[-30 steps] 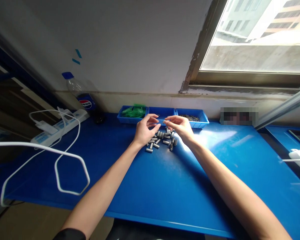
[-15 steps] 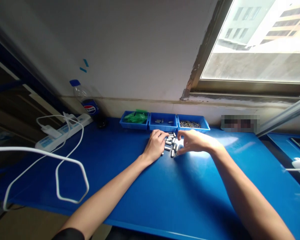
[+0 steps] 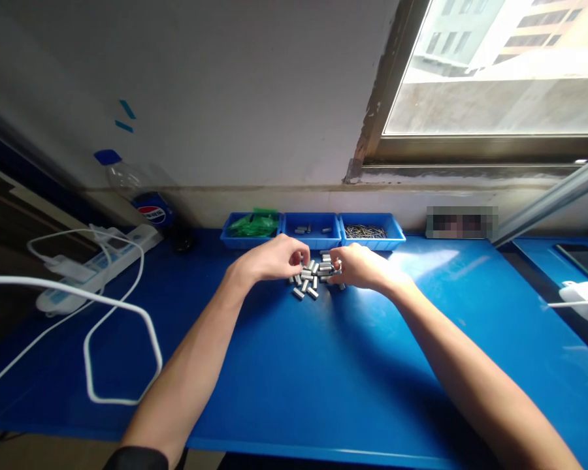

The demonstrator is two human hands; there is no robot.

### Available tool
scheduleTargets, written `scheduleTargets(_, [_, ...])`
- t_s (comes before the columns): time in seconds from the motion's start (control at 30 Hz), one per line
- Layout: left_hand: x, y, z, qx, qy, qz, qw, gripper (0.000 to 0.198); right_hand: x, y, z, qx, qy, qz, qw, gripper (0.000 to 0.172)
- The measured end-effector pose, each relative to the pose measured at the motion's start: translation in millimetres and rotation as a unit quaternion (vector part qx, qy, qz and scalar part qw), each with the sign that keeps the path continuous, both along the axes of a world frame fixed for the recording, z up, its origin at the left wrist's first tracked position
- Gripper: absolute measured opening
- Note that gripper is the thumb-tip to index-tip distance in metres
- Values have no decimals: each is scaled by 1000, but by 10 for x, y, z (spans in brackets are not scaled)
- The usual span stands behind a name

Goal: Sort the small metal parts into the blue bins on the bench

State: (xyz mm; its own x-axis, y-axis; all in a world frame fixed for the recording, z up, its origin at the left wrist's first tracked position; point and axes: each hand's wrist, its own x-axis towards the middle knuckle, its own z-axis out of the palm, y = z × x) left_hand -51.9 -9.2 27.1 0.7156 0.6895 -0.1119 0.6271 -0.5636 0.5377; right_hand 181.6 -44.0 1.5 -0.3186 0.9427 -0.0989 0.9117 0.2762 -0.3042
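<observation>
A loose pile of short silver metal cylinders (image 3: 312,294) lies on the blue tabletop between my two hands. At its left edge is my left hand (image 3: 277,258), palm down with curved fingers. A gap shows between its thumb and fingers, and I see nothing held there. On the right side of the pile, my right hand (image 3: 357,266) has its fingers bent and its thumb apart from them. Its fingertips are at the cylinders and partly cover some of them. Behind the pile, the middle blue bin (image 3: 311,241) holds a few similar pieces.
Left of the middle bin, another bin (image 3: 249,243) holds green plastic bags (image 3: 255,225); the right bin (image 3: 375,245) holds many thin metal pins or screws (image 3: 365,232). A cola bottle (image 3: 151,209), power strip (image 3: 78,287) and white cable (image 3: 149,326) are at left. A phone (image 3: 583,261) lies far right.
My left hand has turned and drawn back from over the cylinders, so more of them show. My right hand stays beside the pile, its fingers closer together. The camera view has shifted slightly.
</observation>
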Motion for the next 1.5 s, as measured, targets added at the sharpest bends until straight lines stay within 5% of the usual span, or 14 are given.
scheduleTargets(0.13, [-8,-73,76,-60,124,-23,990,18,-19,38,159,-14,-7,13,1000,23])
scheduleTargets(0.47, [75,-190,-58,-44,162,-51,984,13,-25,89,398,-70,3,92,993,21])
scheduleTargets(0.67, [3,-141,13,-19,-32,-100,994,9,23,75,445,-128,128,145,973,20])
scheduleTargets(0.8, [-61,-99,31,-114,-143,-73,980,16,122,60,374,-260,305,124,908,24])
scheduleTargets(0.9, [-74,-62,-27,-95,-193,-14,977,15,144,80,286,-294,395,103,864,36])
scheduleTargets(1.2, [-6,-28,-147,58,-204,62,975,17,8,204,28,-161,473,1,866,39])
scheduleTargets(1.33, [7,-61,-118,55,-91,-32,994,7,32,230,11,-63,496,-95,861,41])
scheduleTargets(1.5, [99,-149,-160,34,25,-122,992,11,82,211,102,-58,469,-92,877,37])
